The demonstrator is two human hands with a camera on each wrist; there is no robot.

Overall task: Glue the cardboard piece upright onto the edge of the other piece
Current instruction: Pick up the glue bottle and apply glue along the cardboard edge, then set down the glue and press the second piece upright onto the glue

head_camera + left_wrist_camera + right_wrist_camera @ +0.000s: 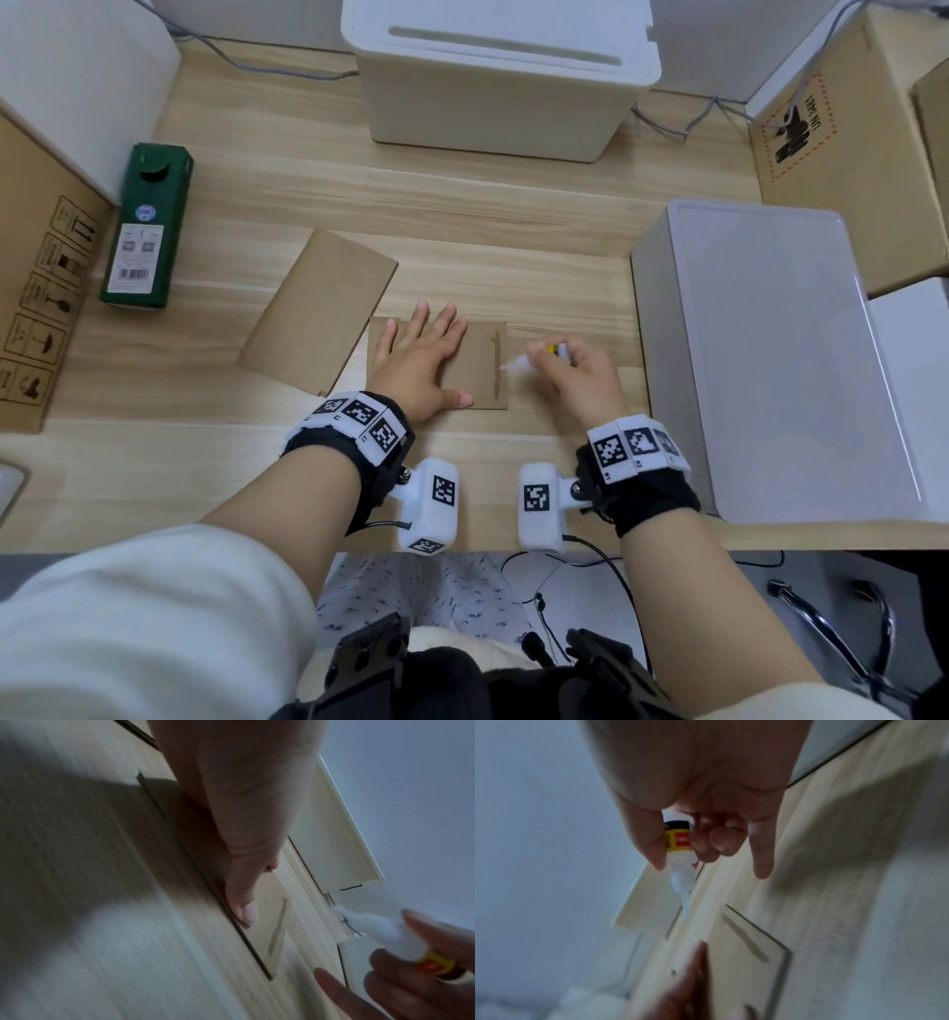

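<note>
A small square cardboard piece (480,370) lies flat on the wooden table, and my left hand (418,354) presses it down with straight, spread fingers. A dark line of glue (496,367) runs along its right edge, also seen as the glue line (279,925) and glue line (744,938). My right hand (570,372) grips a small white glue bottle (534,357) with a yellow label, its nozzle pointing left just beside that edge. The glue bottle (680,845) sits between thumb and curled fingers. A larger cardboard piece (321,313) lies flat to the left, overlapping the small one's left edge.
A white lidded bin (500,77) stands at the back, a grey box (770,360) close on the right, a green carton (146,226) at the left. Cardboard boxes (31,308) flank both sides. Bare table lies in front of my hands.
</note>
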